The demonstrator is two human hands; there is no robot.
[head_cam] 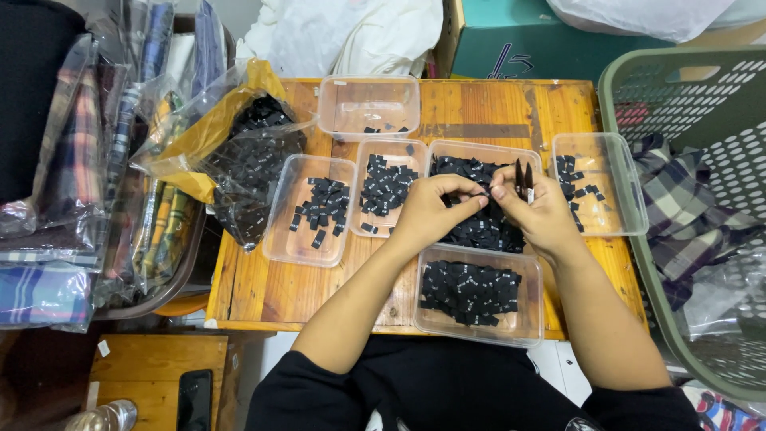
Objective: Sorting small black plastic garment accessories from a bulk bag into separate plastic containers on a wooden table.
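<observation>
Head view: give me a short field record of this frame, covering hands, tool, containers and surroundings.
left hand: pinching a small black label with its fingertips, above the middle tray
right hand: meets the left at the label, holds small black snips pointing up
trays: six clear plastic trays on the wooden table; the nearest tray full of black labels, the far tray almost bare
bag: clear plastic bag of black labels, table's left end
basket: green perforated laundry basket at right, plaid cloth inside
left side: folded plaid fabrics in plastic
</observation>
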